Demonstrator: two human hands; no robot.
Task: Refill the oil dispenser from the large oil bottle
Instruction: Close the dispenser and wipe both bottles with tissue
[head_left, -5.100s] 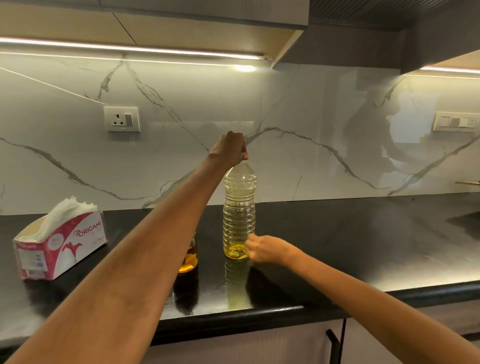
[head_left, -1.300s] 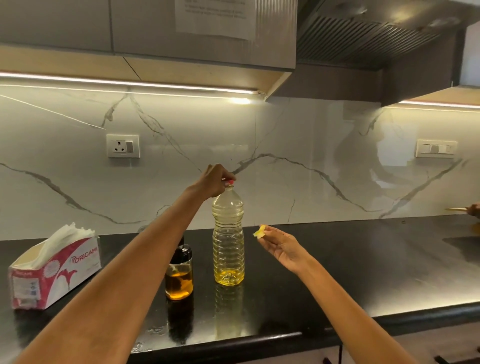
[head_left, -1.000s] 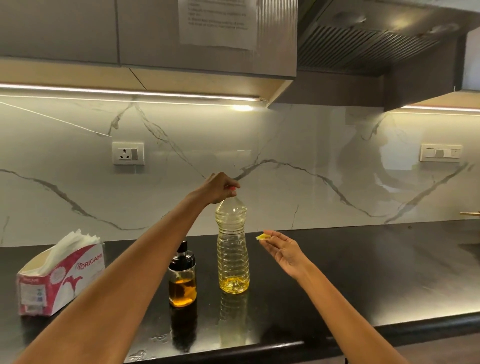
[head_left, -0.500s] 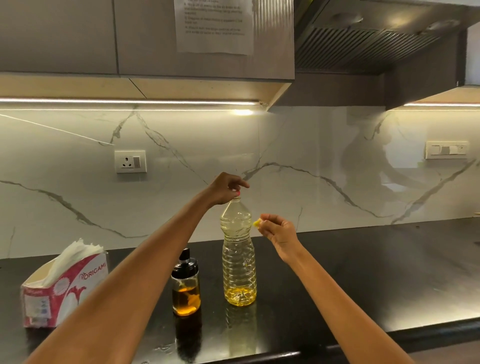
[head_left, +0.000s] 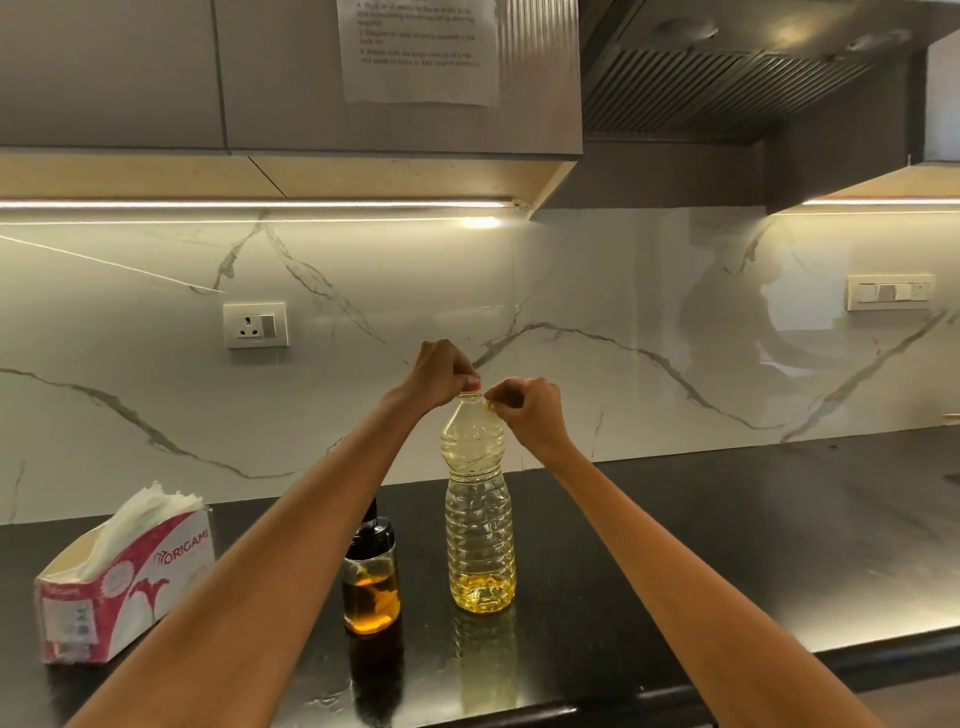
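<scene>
The large clear oil bottle (head_left: 480, 514) stands upright on the black counter (head_left: 727, 545), with a little yellow oil at its bottom. My left hand (head_left: 441, 375) is closed around its red cap (head_left: 471, 384) from the left. My right hand (head_left: 527, 410) pinches a small yellow piece (head_left: 490, 406) against the bottle's neck on the right side. The small glass oil dispenser (head_left: 371, 582) with a black top stands just left of the bottle, partly hidden by my left forearm, and holds amber oil in its lower half.
A red and white tissue box (head_left: 124, 582) sits at the counter's left. A marble backsplash carries a wall socket (head_left: 255, 325) and a switch plate (head_left: 889, 292). Cabinets with a taped paper sheet (head_left: 420, 49) and an extractor hood (head_left: 727, 67) hang overhead.
My right hand has left the bottle's base, picked up a small yellow piece, and risen to the bottle's neck. My left hand has stayed on the cap. The view has tilted upward.
</scene>
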